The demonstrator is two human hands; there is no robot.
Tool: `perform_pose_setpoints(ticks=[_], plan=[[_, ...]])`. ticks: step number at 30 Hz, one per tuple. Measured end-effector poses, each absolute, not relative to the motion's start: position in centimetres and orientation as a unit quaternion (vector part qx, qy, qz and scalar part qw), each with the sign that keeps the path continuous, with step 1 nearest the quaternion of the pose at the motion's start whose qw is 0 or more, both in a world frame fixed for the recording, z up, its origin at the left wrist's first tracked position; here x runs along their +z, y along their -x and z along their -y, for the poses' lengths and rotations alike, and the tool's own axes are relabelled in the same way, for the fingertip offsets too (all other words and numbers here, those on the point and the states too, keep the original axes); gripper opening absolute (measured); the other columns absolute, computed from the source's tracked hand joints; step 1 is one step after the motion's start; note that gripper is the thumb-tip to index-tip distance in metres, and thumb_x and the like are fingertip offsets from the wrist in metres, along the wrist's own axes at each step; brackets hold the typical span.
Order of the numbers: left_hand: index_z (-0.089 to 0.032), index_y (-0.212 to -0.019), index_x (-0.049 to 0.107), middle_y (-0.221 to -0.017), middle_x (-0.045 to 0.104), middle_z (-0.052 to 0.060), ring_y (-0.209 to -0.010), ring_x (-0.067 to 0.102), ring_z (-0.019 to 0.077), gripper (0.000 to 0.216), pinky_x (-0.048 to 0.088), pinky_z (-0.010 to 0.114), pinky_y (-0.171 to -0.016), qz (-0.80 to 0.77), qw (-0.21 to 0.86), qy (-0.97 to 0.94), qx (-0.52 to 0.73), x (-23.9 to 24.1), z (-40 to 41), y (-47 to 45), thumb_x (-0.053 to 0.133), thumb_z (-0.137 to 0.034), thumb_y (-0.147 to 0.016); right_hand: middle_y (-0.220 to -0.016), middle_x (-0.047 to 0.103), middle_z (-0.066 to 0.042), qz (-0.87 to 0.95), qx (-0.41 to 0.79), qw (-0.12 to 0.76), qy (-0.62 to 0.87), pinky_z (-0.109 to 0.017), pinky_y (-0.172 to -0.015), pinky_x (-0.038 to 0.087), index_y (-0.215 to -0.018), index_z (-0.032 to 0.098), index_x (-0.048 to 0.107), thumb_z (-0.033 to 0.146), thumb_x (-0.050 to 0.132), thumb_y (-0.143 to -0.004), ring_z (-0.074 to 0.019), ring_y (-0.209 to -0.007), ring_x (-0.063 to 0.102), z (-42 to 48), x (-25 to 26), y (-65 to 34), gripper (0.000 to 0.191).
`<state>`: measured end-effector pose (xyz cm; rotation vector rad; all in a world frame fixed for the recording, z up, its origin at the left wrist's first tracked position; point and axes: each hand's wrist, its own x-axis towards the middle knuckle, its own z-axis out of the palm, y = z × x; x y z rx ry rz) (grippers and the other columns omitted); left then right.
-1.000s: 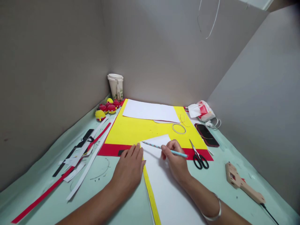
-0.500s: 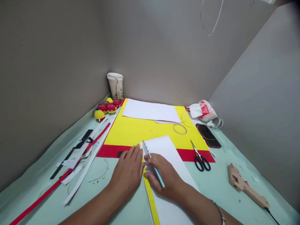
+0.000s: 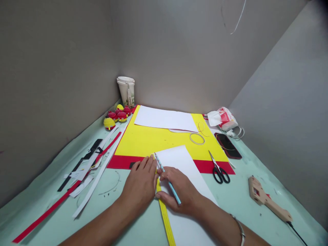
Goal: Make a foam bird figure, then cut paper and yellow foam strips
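A white sheet of paper [image 3: 188,191] runs from the front edge of the view up onto the yellow sheet. Along its left edge lies a long yellow strip [image 3: 165,218] with lengthwise lines. My left hand [image 3: 140,177] rests flat over the far part of that strip, fingers stretched out together and holding nothing. Closed around a light blue pencil [image 3: 174,193] is my right hand [image 3: 179,189], lying on the white paper. The pencil's tip points away from me, close to my left fingertips. My right thumb touches the strip.
Behind lie a yellow sheet [image 3: 143,140] on a red one [image 3: 212,167], another white sheet [image 3: 166,118] and a ring [image 3: 197,138]. Scissors [image 3: 219,171], a phone [image 3: 228,145] and a glue gun [image 3: 269,200] are right; paper strips [image 3: 48,213], small red-yellow pieces [image 3: 109,123] and a cup [image 3: 126,90] left.
The view has shifted slightly, so objects sit a little higher. My right thumb has moved a little left across the yellow strip. Both hands otherwise keep nearly the same place.
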<state>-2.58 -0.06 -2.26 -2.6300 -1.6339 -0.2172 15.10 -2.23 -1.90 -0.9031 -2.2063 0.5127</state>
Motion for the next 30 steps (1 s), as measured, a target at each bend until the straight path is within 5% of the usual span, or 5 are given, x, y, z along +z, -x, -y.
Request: perform_pose_setpoints(ticks=[26,30], plan=[[-0.011,-0.142,0.047,-0.149,0.046,0.012,-0.137,0.04,0.0324,0.05,0.032,0.047,-0.108,0.529,-0.005,0.845,-0.073,-1.6,-0.1,2.6,0.035,-0.031,-0.098,-0.117,0.063,-0.011,0.859,0.197,0.298,0.367,-0.043,-0.095,0.045,-0.115,0.024,0.052,0.018,0.064,-0.079,-0.0281,-0.112,0.057,2.0,-1.4,-15.4,0.039],[-0.012,-0.14,0.048,-0.149,0.047,0.011,-0.137,0.04,0.0317,0.048,0.032,0.046,-0.108,0.53,-0.003,0.844,-0.08,-1.7,0.0,2.6,0.037,-0.03,-0.097,-0.119,0.063,-0.01,0.862,0.22,0.303,0.343,-0.041,-0.096,0.045,-0.116,0.025,0.051,0.03,0.072,-0.08,-0.0275,-0.111,0.058,2.0,-0.9,-15.7,0.042]])
